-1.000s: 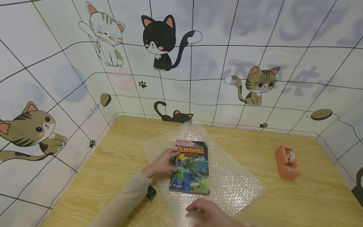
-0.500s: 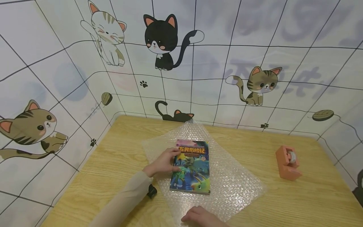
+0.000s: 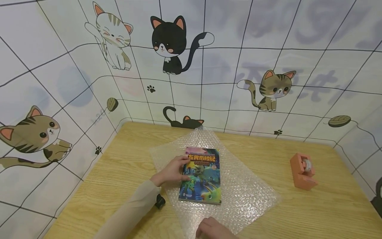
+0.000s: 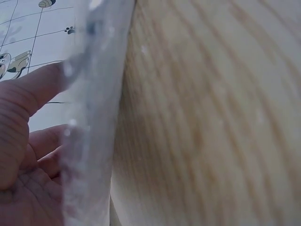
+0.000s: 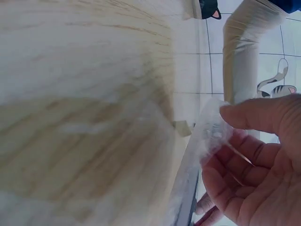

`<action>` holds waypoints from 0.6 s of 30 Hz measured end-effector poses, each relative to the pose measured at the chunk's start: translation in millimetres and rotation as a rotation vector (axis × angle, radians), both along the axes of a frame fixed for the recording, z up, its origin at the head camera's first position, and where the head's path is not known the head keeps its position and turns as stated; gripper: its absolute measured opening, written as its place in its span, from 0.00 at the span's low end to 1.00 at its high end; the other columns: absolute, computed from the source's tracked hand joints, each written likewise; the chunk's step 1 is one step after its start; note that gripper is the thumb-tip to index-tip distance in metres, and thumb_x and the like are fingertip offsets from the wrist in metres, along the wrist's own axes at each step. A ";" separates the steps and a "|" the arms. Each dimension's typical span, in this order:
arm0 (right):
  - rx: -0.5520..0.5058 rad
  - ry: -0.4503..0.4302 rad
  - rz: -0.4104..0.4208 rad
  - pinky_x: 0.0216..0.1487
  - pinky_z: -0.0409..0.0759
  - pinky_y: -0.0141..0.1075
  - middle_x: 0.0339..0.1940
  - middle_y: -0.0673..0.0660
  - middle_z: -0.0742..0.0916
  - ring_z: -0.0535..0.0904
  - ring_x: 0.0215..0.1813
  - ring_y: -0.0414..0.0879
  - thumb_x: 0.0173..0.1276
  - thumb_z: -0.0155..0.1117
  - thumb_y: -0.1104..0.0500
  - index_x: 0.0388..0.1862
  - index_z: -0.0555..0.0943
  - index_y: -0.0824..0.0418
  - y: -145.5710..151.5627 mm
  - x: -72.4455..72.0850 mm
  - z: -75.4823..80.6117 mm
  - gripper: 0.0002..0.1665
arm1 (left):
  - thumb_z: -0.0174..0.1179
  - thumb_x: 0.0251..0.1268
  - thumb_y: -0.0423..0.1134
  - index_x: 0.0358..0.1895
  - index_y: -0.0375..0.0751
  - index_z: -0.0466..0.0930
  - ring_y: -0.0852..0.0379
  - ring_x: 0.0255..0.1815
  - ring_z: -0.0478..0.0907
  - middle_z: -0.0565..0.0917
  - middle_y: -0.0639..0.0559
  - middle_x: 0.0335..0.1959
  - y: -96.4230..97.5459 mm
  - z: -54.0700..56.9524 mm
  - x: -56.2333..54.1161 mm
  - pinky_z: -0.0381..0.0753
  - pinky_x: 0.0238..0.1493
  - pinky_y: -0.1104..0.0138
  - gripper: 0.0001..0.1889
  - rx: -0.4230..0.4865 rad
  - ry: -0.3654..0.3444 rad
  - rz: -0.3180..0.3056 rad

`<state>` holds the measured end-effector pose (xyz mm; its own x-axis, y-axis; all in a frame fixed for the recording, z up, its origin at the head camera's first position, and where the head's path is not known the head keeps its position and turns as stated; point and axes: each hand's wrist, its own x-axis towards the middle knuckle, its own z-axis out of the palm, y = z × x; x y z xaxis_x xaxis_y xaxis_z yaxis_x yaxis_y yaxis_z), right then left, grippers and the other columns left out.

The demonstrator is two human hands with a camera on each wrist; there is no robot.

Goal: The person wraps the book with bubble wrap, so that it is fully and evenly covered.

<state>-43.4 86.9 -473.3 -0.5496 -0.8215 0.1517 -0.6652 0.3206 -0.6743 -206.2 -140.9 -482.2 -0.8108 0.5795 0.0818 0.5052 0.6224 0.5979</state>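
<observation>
A paperback book with a colourful dinosaur cover lies face up on a sheet of bubble wrap, which is turned cornerwise on the table. My left hand rests on the book's left side, thumb and fingers spread along that edge. The left wrist view has bubble wrap crossing in front of the left fingers. Close to the sheet's near corner is my right hand, partly cut off by the frame. In the right wrist view, its thumb and curled fingers pinch the bubble wrap's edge.
An orange tape dispenser with a roll of clear tape stands on the right part of the wooden table. A small black device sits under the left wrist. Walls with printed cats enclose the table's back and sides.
My right hand has moved toward the near edge and slightly left, and its fingers have curled at the near part of the bubble wrap. The left hand and the book have stayed in place.
</observation>
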 end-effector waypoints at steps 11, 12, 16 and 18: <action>-0.067 -0.099 -0.176 0.37 0.76 0.28 0.32 0.39 0.78 0.73 0.37 0.30 0.65 0.62 0.60 0.32 0.78 0.53 3.4 -6.9 25.4 0.02 | 0.73 0.46 0.40 0.62 0.27 0.68 0.42 0.64 0.64 0.70 0.38 0.62 0.3 0.8 1.4 0.63 0.64 0.52 0.39 0.003 -0.035 0.016; -0.102 -0.040 -0.177 0.36 0.76 0.28 0.32 0.40 0.79 0.73 0.37 0.31 0.63 0.63 0.62 0.32 0.78 0.54 3.4 -8.4 25.8 0.03 | 0.73 0.46 0.40 0.62 0.26 0.69 0.43 0.64 0.64 0.70 0.38 0.62 0.4 0.7 1.2 0.63 0.64 0.52 0.39 0.006 -0.033 0.016; -0.232 0.153 -0.194 0.34 0.78 0.28 0.29 0.45 0.81 0.76 0.35 0.33 0.58 0.66 0.69 0.32 0.77 0.57 2.0 -17.5 26.9 0.09 | 0.73 0.45 0.40 0.61 0.27 0.69 0.43 0.64 0.63 0.70 0.38 0.62 0.3 -0.4 0.6 0.63 0.64 0.52 0.39 0.009 -0.029 0.013; -0.263 0.189 -0.209 0.33 0.78 0.28 0.29 0.46 0.81 0.76 0.34 0.34 0.56 0.66 0.70 0.32 0.77 0.57 1.1 -23.2 28.6 0.10 | 0.74 0.45 0.40 0.61 0.26 0.69 0.42 0.64 0.63 0.70 0.38 0.62 0.3 -0.9 0.3 0.62 0.64 0.52 0.39 0.012 -0.024 0.012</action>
